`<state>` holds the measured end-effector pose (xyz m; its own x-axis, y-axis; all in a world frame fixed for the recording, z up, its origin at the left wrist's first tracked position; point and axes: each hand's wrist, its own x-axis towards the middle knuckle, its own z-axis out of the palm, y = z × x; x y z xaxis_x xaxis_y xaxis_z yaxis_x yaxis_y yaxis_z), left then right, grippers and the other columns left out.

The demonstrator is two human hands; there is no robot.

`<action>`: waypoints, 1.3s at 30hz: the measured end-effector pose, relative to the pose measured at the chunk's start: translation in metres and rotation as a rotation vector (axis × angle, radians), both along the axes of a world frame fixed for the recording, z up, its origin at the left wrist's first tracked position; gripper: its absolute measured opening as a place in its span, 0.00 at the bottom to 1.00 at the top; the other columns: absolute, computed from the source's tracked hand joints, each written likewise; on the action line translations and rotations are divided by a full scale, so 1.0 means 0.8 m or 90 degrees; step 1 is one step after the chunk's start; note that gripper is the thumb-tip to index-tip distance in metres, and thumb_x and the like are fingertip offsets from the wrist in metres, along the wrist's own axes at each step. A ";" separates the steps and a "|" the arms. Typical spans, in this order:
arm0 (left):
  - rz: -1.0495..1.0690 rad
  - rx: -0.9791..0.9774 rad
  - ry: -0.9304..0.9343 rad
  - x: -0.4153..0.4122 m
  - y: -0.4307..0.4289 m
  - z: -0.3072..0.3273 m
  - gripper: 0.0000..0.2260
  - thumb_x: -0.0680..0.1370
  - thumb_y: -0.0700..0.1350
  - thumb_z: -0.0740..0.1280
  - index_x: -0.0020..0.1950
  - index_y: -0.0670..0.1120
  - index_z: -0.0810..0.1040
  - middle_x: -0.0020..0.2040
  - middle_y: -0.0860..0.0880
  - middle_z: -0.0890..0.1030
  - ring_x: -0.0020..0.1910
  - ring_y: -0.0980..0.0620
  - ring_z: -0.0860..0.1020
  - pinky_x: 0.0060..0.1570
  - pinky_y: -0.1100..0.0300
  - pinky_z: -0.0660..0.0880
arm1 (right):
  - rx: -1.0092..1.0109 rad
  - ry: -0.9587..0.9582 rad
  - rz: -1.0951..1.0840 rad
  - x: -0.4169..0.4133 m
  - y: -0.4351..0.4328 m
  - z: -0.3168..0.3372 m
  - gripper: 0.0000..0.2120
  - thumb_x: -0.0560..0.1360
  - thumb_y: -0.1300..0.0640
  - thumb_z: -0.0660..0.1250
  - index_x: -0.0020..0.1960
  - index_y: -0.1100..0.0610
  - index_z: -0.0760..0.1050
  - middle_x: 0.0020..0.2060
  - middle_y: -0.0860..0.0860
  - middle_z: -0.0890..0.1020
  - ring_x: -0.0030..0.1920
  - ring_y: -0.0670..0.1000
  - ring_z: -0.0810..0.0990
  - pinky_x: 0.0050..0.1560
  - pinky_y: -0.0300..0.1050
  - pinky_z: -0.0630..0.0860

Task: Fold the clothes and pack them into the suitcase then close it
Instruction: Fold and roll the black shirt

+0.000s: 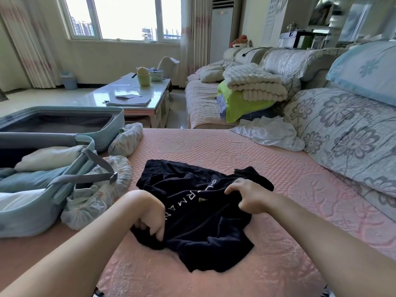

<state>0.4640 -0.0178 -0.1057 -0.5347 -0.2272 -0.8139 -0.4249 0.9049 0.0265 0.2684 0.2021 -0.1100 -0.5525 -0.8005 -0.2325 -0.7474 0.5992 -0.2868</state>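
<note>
Two hands: the left hand (151,219) and the right hand (246,197) are both clenched on cloth.
Left hand: fingers curl down into the near left edge of the black T-shirt (197,221), bunching the fabric there.
Right hand: pinches a fold of the same shirt at its right side, just beside the pale lettering (we can read only some of the letters).
Black T-shirt: lies rumpled and not yet folded on the pink quilted cover (278,243) in front of us, lettering upward.
Suitcase (90,144): pale blue, open flat at our left on the same cover; the shirt is near it but apart.
Near half (27,213): holds a folded cream garment (49,157) and a folded light-blue one (27,179); a grey strap (100,162) hangs over its rim.
Far half (116,125): we see only dark lining inside.
Plastic-wrapped bundles (100,196): two, just beside the suitcase, between it and the shirt.
White garment (270,133): crumpled against the flowered cushions (342,133) at the far right, well apart from the shirt.
Bench (132,91): beyond the suitcase, carrying papers (128,100) and a green cup (144,79).
</note>
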 end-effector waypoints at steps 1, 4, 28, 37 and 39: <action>0.025 0.033 0.109 -0.004 -0.004 -0.006 0.16 0.74 0.37 0.63 0.52 0.51 0.86 0.40 0.47 0.81 0.33 0.50 0.74 0.41 0.58 0.75 | -0.008 0.034 -0.002 -0.002 -0.002 -0.003 0.29 0.71 0.65 0.62 0.66 0.40 0.73 0.70 0.45 0.67 0.71 0.52 0.67 0.70 0.48 0.66; 0.071 0.062 0.478 -0.023 -0.008 -0.009 0.15 0.74 0.35 0.62 0.46 0.51 0.84 0.43 0.56 0.81 0.41 0.55 0.78 0.48 0.60 0.77 | 0.060 0.215 0.009 -0.011 -0.014 -0.010 0.28 0.74 0.62 0.64 0.70 0.41 0.68 0.70 0.49 0.66 0.70 0.54 0.66 0.68 0.48 0.66; 0.024 -0.243 0.418 -0.074 -0.037 -0.043 0.33 0.75 0.54 0.69 0.77 0.66 0.58 0.78 0.51 0.51 0.74 0.43 0.58 0.69 0.42 0.63 | -0.082 -0.006 0.120 0.010 -0.049 -0.003 0.30 0.64 0.33 0.74 0.62 0.38 0.71 0.63 0.45 0.67 0.66 0.48 0.68 0.68 0.50 0.69; 0.018 -0.080 0.403 -0.074 0.008 -0.003 0.22 0.73 0.41 0.66 0.66 0.53 0.79 0.62 0.50 0.79 0.60 0.51 0.78 0.60 0.63 0.72 | 0.201 0.037 0.174 0.033 -0.009 0.012 0.16 0.73 0.68 0.64 0.51 0.53 0.84 0.41 0.46 0.79 0.36 0.50 0.79 0.27 0.31 0.68; 0.028 0.004 0.361 -0.077 0.030 0.011 0.17 0.73 0.46 0.70 0.61 0.56 0.82 0.57 0.53 0.82 0.52 0.55 0.79 0.54 0.65 0.74 | 0.199 0.113 0.090 0.006 0.001 0.024 0.11 0.75 0.66 0.64 0.52 0.56 0.82 0.40 0.49 0.78 0.35 0.50 0.76 0.38 0.35 0.73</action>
